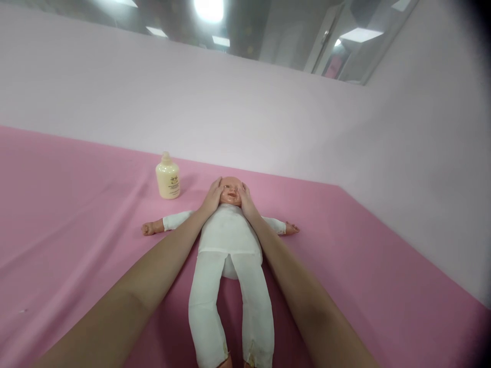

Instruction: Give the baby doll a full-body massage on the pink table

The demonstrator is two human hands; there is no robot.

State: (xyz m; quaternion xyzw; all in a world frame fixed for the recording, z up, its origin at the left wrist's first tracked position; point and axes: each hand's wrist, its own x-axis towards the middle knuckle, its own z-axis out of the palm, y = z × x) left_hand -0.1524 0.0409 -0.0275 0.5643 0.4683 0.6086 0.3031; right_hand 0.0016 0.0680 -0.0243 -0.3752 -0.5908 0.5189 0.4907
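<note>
Left fingers (217, 187): lay outstretched against baby doll's head (231, 182)
Right fingers (245, 191): lay outstretched, opposite side
Cream bottle (168, 181): stood on pink counter (330, 245)

No word and no number can be read with certainty here. The only print is on the bottle (168, 180), which stands to the left of the left hand (212, 198), apart from it. On the front of the bottle there is a small dark emblem (174, 180), and its shape is not clear. Just below the emblem come small lines of dark letters (174, 187), and lower, near the base, one more fine line (174, 194). All these are too small and blurred for reading, so I cannot tell the brand.
</note>
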